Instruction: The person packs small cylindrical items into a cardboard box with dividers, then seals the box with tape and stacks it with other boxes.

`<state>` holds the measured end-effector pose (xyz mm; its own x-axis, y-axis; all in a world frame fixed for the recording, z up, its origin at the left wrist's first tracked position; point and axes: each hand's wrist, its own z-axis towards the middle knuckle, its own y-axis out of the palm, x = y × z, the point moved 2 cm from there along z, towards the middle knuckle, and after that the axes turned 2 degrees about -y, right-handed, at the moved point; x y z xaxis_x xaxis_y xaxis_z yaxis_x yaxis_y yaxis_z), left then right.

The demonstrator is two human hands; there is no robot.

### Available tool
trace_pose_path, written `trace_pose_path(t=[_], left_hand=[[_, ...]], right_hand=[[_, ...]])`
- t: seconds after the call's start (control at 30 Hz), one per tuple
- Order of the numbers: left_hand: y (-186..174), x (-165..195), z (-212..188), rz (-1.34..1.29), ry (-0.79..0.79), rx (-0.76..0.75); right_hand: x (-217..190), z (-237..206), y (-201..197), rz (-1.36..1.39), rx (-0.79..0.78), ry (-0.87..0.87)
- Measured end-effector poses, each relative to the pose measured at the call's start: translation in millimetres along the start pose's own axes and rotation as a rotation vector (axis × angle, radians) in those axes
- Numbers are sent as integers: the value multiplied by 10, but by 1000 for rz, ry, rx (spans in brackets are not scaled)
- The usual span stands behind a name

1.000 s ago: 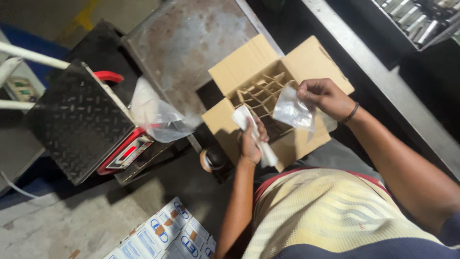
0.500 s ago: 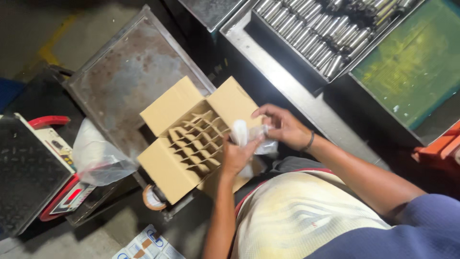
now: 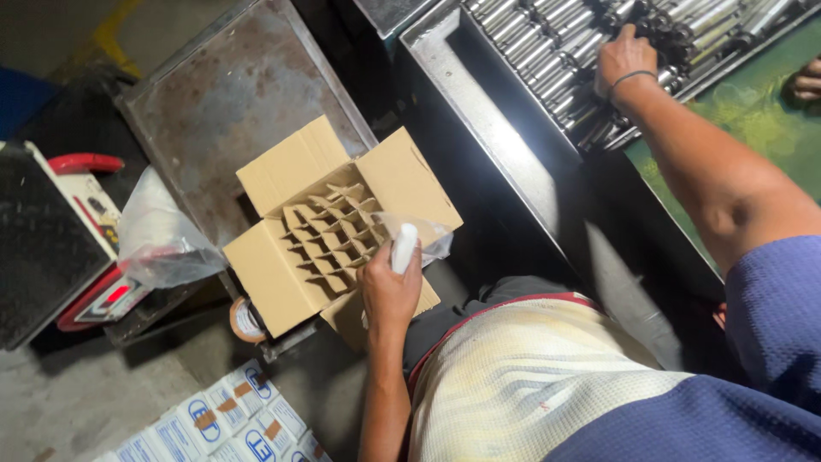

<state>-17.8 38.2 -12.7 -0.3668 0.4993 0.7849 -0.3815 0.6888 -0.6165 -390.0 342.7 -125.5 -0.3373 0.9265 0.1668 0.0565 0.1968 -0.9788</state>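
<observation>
At the far left a black scale (image 3: 38,248) with a red edge stands beside a clear bag (image 3: 162,239), and white-and-blue packs (image 3: 214,419) lie on the floor below. Behind them is a rusty metal tabletop (image 3: 222,103). Against its near edge sits an open carton (image 3: 338,227), flaps spread, with a cardboard divider grid (image 3: 329,239) inside; the cells that show look empty. A tape roll (image 3: 244,321) lies just under the carton's near corner.

The left hand (image 3: 389,295) is at the carton's right edge, fingers closed around a small white tube (image 3: 404,248) held upright, with a clear wrap (image 3: 419,231) loose about its top. The tube is just beside the grid, above the rim, not yet in a cell.

Further right a steel tray (image 3: 479,128) holds rows of metal cylinders (image 3: 547,60). The right hand (image 3: 624,60) is stretched out over them, palm down, fingers curled among the pieces; whether it has gripped one cannot be told. Another person's hand (image 3: 804,81) shows at the right edge, on a green surface (image 3: 753,120).

The step in hand looks like packing: one piece wrapped and waiting at the carton while the other hand picks the following one. The next move calls for lowering the tube straight into a free cell, keeping the wrap from catching on the divider.
</observation>
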Motion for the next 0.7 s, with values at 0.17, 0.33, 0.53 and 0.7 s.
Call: trace_pose_path(t=[0.17, 0.33, 0.53, 0.7], left_hand=[[-119, -31, -61, -70, 2, -41], [-221, -108, -61, -76, -37, -64], [-255, -273, -126, -134, -40, -74], [-237, -324, -123, -167, -70, -82]], right_hand=[[-101, 98, -77, -59, 34, -89], [-275, -56, -303, -41, 61, -139], [-323, -101, -193, 7, 67, -119], [-136, 0, -158, 116, 92, -33]])
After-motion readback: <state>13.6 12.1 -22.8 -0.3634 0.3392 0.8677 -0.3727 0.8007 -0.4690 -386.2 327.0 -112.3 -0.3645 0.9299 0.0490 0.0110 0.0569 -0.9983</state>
